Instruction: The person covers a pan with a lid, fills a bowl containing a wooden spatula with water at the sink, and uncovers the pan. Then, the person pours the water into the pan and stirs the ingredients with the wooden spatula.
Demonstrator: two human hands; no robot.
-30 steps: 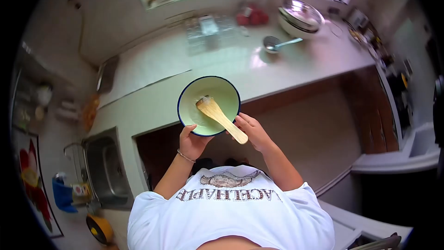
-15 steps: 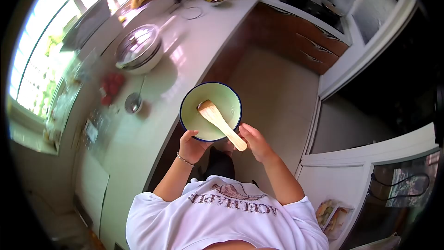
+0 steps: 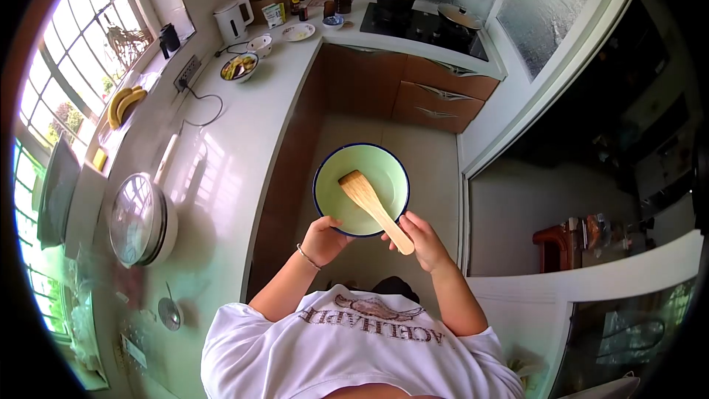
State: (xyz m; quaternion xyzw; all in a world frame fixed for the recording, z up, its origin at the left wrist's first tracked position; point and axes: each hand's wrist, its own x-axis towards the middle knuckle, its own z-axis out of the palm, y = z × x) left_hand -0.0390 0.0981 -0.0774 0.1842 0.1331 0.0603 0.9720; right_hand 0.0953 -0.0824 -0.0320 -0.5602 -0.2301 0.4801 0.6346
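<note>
Holding grn bowl w/ spatula

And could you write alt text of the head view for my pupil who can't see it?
A person's left hand grips a green, blue-rimmed bowl; the right hand is at the handle of a wooden spatula resting in it. Along the left runs a white counter with a kettle; ahead, a yellow-lidded black pot stands on a stove.

Between the left hand and the right hand, the bowl looks smooth and glossy. The spatula at the right hand is of wood, rather matt. Below both hands, the shirt is of matt cloth.
</note>
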